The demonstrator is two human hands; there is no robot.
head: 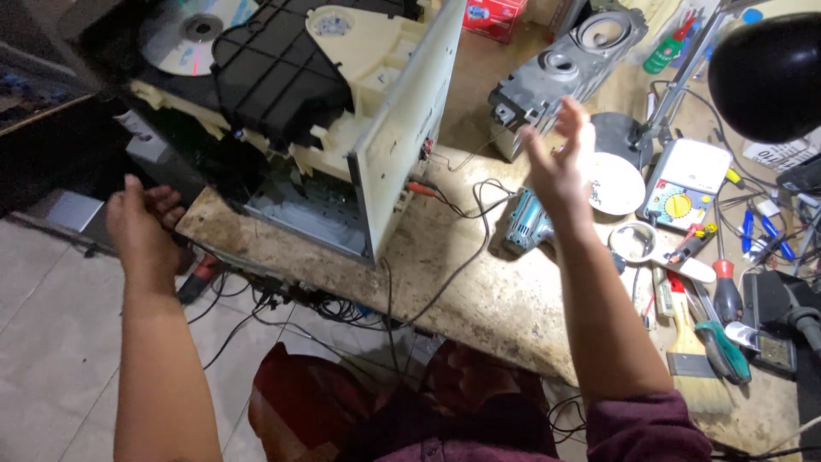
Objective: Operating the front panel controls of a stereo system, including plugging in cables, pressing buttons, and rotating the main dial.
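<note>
Head view is showing me both hands hanging open and holding nothing: my left hand is hovering off the bench's near corner, my right hand is lifting above the worn workbench. Between them the opened disc player is sitting tilted, casing off, disc exposed; I judge disassembly well along, reassembly not begun. A multimeter is lying well right.

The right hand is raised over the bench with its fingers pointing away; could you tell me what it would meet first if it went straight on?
Probably the grey speaker housing lying just beyond the right hand; the hand's height above the bench is unclear, so it might pass over.
</note>
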